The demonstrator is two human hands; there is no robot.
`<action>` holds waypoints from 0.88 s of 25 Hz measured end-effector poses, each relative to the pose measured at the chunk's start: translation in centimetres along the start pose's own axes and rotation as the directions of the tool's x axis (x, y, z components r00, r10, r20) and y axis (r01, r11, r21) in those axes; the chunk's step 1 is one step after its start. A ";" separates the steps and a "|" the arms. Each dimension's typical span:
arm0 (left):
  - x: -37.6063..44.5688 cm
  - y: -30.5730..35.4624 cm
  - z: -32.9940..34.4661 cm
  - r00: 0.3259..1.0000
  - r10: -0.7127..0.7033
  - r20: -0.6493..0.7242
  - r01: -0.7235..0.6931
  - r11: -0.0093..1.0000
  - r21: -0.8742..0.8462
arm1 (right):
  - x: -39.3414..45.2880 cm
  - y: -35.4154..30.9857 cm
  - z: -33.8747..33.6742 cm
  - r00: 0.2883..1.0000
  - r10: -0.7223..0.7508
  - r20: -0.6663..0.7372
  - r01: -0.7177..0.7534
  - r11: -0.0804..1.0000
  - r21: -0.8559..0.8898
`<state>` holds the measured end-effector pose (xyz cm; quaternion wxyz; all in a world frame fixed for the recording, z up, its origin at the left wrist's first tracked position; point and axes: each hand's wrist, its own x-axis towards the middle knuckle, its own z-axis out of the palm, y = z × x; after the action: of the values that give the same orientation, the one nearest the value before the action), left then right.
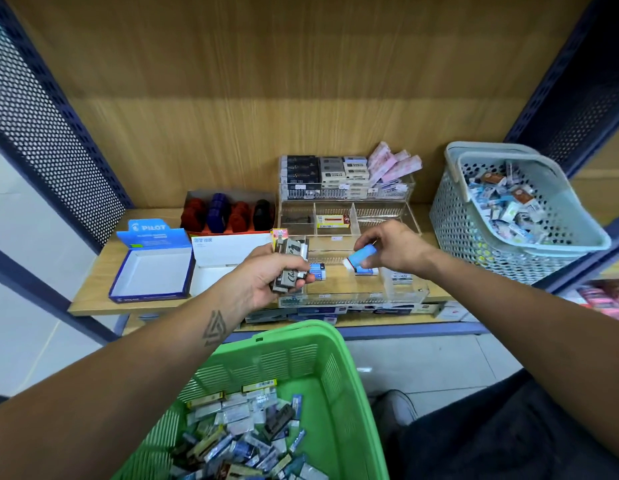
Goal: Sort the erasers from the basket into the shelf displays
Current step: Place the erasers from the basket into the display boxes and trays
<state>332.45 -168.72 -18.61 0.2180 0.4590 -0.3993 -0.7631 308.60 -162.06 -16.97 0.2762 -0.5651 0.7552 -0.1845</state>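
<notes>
Both arms reach out over a green basket (349,386), low in front of the person. It is a slatted plastic crate, heaped with small wrapped erasers in grey, blue, cream and dark sleeves, lying every which way.

Left hand (266,277): clenched round a stack of erasers (290,266), several flat blocks in grey-silver sleeves with dark script lettering, pressed together side by side, held just beside the front-left corner of the clear acrylic display (349,292) on the wooden shelf (93,289).

Right hand (391,251): fingers pinched on a single blue-sleeved eraser (361,255), white tip poking out of the sleeve, tilted down over the display's front compartment. Two more blue-and-white erasers lie flat in that compartment, one just beside the left thumb, one under the held eraser.

Middle tier of the display: one yellow-and-red pack (332,221) in the centre cell. Back tier: rows of black, grey and pink packs standing upright.

Left on the shelf: an open blue Pilot box (152,268), then a white box, with a tray of red, blue and black items behind.

Right end of the shelf: a pale grey-blue basket (474,230), handle up, holding a jumble of white and blue packets.
</notes>
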 end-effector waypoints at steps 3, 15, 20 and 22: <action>0.2 -0.1 -0.2 1.000 0.000 0.004 0.000 1.000 -0.008 | 0.2 -0.5 -0.1 0.986 0.105 0.132 -0.159 0.835 0.527; 0.4 -0.1 -0.2 1.000 -0.009 0.015 0.009 1.000 -0.010 | -0.4 -1.1 -0.1 0.958 0.030 0.285 -0.237 0.642 0.729; 0.3 0.1 -0.3 0.999 -0.033 0.024 0.034 0.998 -0.045 | -0.5 -1.9 0.3 0.975 -0.050 0.214 -0.110 0.733 0.671; 0.0 0.2 -0.3 0.996 -0.073 0.055 0.076 0.996 -0.052 | -0.5 -2.3 0.7 0.974 -0.080 0.212 -0.079 0.755 0.651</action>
<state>332.74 -168.92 -18.54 0.1911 0.4469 -0.3669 -0.7932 310.84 -162.25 -16.09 0.5405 -0.4501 0.6061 -0.3714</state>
